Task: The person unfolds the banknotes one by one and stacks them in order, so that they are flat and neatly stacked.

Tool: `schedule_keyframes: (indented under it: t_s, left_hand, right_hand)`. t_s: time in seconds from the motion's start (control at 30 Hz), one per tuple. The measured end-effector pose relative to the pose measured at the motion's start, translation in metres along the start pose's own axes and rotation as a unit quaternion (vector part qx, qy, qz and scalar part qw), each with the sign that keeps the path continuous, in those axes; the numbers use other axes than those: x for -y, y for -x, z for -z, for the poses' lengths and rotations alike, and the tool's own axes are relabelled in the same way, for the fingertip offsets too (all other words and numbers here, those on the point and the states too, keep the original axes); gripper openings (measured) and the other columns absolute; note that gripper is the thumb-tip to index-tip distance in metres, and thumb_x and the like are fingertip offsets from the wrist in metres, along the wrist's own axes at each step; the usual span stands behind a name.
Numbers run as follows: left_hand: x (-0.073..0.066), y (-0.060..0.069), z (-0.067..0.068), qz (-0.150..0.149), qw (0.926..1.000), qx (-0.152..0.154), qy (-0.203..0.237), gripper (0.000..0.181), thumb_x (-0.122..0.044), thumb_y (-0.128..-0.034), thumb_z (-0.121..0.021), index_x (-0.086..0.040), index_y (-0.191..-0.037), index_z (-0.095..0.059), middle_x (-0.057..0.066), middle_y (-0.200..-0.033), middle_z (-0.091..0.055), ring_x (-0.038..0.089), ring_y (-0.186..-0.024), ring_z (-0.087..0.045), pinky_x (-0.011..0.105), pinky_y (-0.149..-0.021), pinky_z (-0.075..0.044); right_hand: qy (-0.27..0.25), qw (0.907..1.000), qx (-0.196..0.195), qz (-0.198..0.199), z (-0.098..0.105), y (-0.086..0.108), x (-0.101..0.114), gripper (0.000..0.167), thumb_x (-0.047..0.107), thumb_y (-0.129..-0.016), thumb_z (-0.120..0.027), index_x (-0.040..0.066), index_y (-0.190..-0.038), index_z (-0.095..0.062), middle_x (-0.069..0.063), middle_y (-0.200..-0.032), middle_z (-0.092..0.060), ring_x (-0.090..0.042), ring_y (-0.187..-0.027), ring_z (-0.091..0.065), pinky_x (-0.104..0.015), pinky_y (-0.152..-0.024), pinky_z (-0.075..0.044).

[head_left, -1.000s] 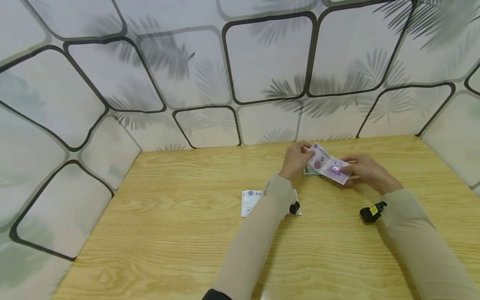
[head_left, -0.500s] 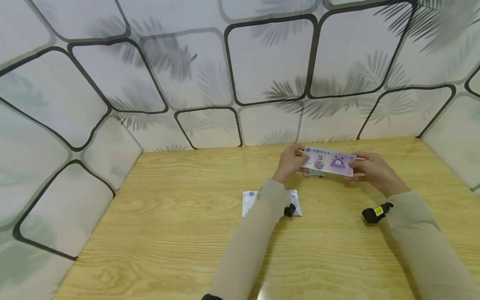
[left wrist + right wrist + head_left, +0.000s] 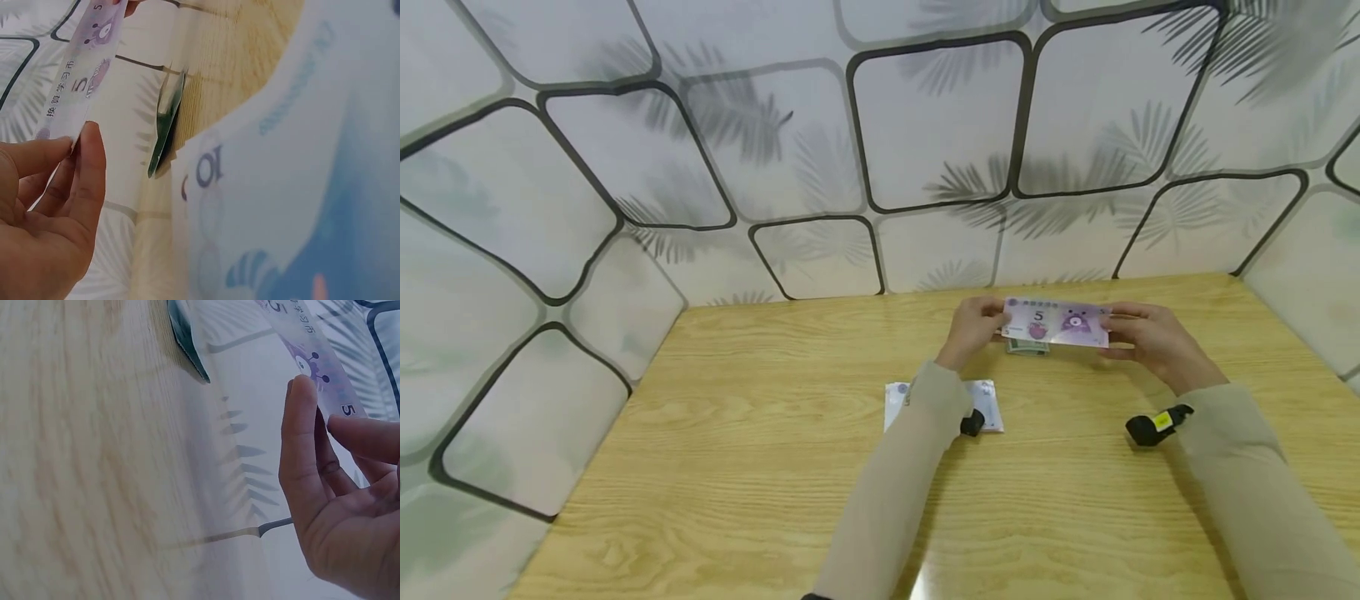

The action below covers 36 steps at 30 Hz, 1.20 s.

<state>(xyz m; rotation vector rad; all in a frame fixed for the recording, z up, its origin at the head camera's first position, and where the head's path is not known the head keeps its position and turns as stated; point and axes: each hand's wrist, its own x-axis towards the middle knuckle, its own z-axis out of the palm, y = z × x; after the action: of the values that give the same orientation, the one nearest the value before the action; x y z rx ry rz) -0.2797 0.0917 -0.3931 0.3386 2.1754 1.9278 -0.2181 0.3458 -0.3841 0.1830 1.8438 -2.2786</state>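
Observation:
A purple play banknote [image 3: 1054, 323] marked 5 is stretched level between both hands, above the table. My left hand [image 3: 972, 327] pinches its left end between thumb and fingers, as the left wrist view also shows. The right end is pinched by my right hand [image 3: 1153, 337]. Below the purple note a green banknote [image 3: 1027, 347] lies on the table, mostly covered in the head view; from the left wrist it appears bent and raised [image 3: 165, 125]. Under my left forearm lie several pale blue banknotes [image 3: 988, 406], the top one marked 10 in the left wrist view.
The wooden table [image 3: 737, 467] meets a patterned wall covering [image 3: 940, 125] just behind the hands. A black wrist camera [image 3: 1150, 427] hangs under the right wrist, and another [image 3: 972, 422] sits at the left one, over the blue notes.
The purple note has gone from a slant, its right end lower, to nearly level and facing the head camera. Both hands keep hold of it; the left has shifted slightly left.

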Motion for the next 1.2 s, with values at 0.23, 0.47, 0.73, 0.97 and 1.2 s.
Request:
schedule_keyframes:
  t_s: [0.23, 0.47, 0.73, 0.97, 1.2]
  left_hand:
    - [0.005, -0.001, 0.002, 0.007, 0.9989, -0.006, 0.045, 0.026, 0.010, -0.0969, -0.061, 0.012, -0.122, -0.065, 0.007, -0.086, -0.062, 0.020, -0.073, -0.065, 0.039, -0.077, -0.063]
    - [0.007, 0.000, 0.008, -0.004, 0.9983, -0.020, 0.054, 0.025, 0.011, -0.0959, -0.062, 0.010, -0.120, -0.068, 0.013, -0.093, -0.068, 0.026, -0.081, -0.069, 0.032, -0.071, -0.063]
    - [0.005, 0.002, 0.017, -0.005, 0.9973, 0.001, 0.073, 0.026, 0.013, -0.0957, -0.059, 0.011, -0.120, -0.066, 0.016, -0.095, -0.069, 0.020, -0.077, -0.066, 0.032, -0.071, -0.063]
    - [0.003, 0.008, 0.024, -0.011, 0.9984, 0.004, 0.055, 0.025, 0.010, -0.0968, -0.060, 0.009, -0.121, -0.067, 0.013, -0.096, -0.069, 0.019, -0.079, -0.066, 0.033, -0.074, -0.063]
    - [0.005, 0.012, 0.030, -0.012, 0.9988, -0.001, 0.047, 0.026, 0.010, -0.0970, -0.060, 0.010, -0.122, -0.066, 0.018, -0.108, -0.068, 0.020, -0.087, -0.065, 0.040, -0.082, -0.062]
  right_hand:
    - [0.013, 0.9999, -0.004, 0.007, 0.001, -0.003, -0.003, 0.033, -0.004, -0.101, -0.056, 0.022, -0.089, -0.072, 0.001, -0.100, -0.055, -0.011, -0.082, -0.064, -0.032, -0.074, -0.063]
    - [0.017, 0.9998, -0.005, 0.009, -0.003, -0.004, -0.005, 0.031, -0.002, -0.100, -0.059, 0.024, -0.089, -0.072, 0.003, -0.097, -0.058, -0.011, -0.082, -0.065, -0.030, -0.072, -0.062]
    - [0.064, 0.9980, -0.005, 0.003, -0.008, -0.003, -0.004, 0.016, 0.002, -0.104, -0.055, 0.015, -0.109, -0.062, -0.007, -0.118, -0.045, -0.007, -0.087, -0.064, -0.028, -0.076, -0.061]
    - [0.081, 0.9967, -0.004, 0.007, -0.013, -0.002, -0.003, 0.016, 0.003, -0.105, -0.053, 0.009, -0.119, -0.055, -0.010, -0.120, -0.042, -0.007, -0.088, -0.063, -0.028, -0.078, -0.061]
    - [0.138, 0.9900, 0.002, 0.025, -0.019, -0.002, -0.006, 0.026, 0.003, -0.106, -0.050, 0.000, -0.132, -0.053, -0.013, -0.124, -0.045, -0.005, -0.090, -0.064, -0.027, -0.080, -0.060]
